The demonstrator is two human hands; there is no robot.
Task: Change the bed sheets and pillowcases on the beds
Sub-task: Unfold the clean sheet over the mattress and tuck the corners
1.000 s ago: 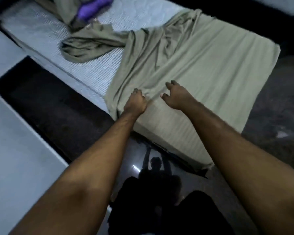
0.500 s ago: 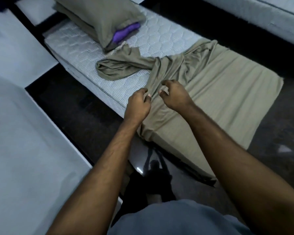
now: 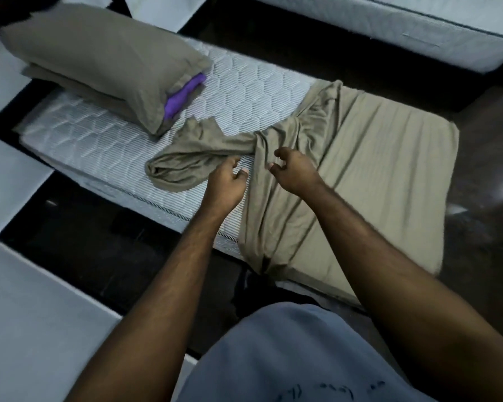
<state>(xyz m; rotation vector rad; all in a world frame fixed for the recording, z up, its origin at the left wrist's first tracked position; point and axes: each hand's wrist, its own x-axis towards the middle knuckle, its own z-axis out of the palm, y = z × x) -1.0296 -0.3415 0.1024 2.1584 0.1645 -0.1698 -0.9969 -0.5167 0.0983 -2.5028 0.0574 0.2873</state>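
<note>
both hands over bunched olive sheet (image 3: 346, 169): left hand (image 3: 225, 182) fingers curled, grip unclear; right hand (image 3: 292, 172) pinching fold. sheet covering foot half of mattress (image 3: 244, 94), pillow (image 3: 105, 65) at head end.

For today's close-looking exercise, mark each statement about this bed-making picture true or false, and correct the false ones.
1. The sheet covers the whole mattress. False: it covers only the end on the picture's right; the rest is bunched and the quilted top lies bare.
2. The pillow lies on the mattress, apart from both hands. True.
3. Something purple shows at the pillowcase's open end. True.
4. The right hand lies flat, fingers straight. False: its fingers are curled at the bunched sheet.
5. The left hand holds the pillow. False: it is over the mattress next to the bunched sheet.
</note>
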